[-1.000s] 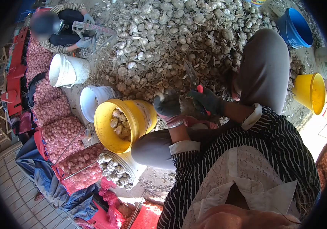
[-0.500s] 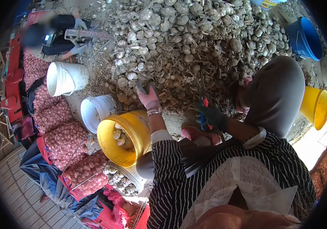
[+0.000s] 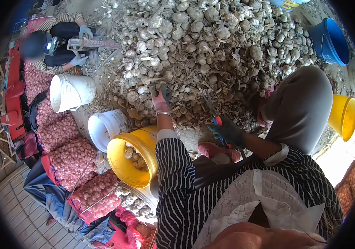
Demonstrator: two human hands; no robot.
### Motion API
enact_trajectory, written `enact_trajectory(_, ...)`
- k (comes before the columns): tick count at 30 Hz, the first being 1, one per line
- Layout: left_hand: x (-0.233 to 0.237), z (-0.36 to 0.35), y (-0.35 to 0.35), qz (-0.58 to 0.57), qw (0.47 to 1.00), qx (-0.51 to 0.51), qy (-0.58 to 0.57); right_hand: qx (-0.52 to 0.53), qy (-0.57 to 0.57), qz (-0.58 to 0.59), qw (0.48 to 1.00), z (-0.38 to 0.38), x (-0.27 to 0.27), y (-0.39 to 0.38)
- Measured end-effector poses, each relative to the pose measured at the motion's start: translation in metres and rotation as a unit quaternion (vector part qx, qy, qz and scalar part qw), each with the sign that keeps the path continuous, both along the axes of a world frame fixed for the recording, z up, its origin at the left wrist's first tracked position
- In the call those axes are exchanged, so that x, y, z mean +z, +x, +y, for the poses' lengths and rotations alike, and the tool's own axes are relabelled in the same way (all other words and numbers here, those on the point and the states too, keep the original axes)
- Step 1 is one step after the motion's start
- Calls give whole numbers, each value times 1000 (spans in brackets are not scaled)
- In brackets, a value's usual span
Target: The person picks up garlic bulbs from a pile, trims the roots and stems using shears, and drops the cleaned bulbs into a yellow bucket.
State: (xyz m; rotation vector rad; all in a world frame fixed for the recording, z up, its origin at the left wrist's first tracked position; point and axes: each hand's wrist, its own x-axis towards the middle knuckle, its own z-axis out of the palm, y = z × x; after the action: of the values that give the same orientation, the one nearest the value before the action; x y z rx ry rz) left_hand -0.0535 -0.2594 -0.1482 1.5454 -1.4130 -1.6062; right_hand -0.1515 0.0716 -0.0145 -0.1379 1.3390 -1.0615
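The left hand [image 3: 161, 98] lays half-spread fingers on bulbs at the near edge of the garlic pile [image 3: 210, 37], grip unclear, while the right hand [image 3: 228, 132] keeps fingers closed around the shears [image 3: 213, 113] just beside that edge

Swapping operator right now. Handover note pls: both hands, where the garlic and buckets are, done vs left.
Left hand: stretched out onto the near edge of the garlic pile, fingers down on it. Cannot tell if it grips anything.
Right hand: closed on the red-handled shears, blades pointing at the pile.
Yellow bucket: on the person's left, beside the left arm, with a few bulbs inside.
Done: only those few bulbs are in the bucket.
Left: the pile is large and the bucket looks far from full.
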Motion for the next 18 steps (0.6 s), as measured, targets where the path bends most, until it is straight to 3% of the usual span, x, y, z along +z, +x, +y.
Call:
enact_trajectory(1,50,50,-8,150,977,86,124,22,-11,26,999,0,12,-6)
enact_trajectory(2,55,71,5,149,977,89,122,45,-20,51,997,1,20,-7)
enact_trajectory(3,58,88,16,349,911,61,210,48,-21,51,997,2,19,-5)
enact_trajectory(4,64,105,22,533,796,28,285,67,-45,119,990,5,17,-4)
enact_trajectory(5,69,124,25,536,795,29,282,86,-68,187,976,7,14,-3)
enact_trajectory(6,85,146,23,553,775,84,294,88,-70,189,975,9,8,-1)
enact_trajectory(8,116,176,15,568,735,189,318,139,-50,345,927,13,0,3)
enact_trajectory(12,113,211,33,618,708,72,336,184,-63,349,917,17,23,-4)
enact_trajectory(15,121,229,38,643,667,96,364,229,-83,397,885,23,30,-4)
enact_trajectory(16,124,235,39,645,666,96,361,237,-94,463,849,26,28,-3)
enact_trajectory(17,128,241,41,608,708,123,339,242,-104,525,809,29,27,-3)
enact_trajectory(18,135,247,40,567,746,150,315,243,-107,527,808,29,28,-3)
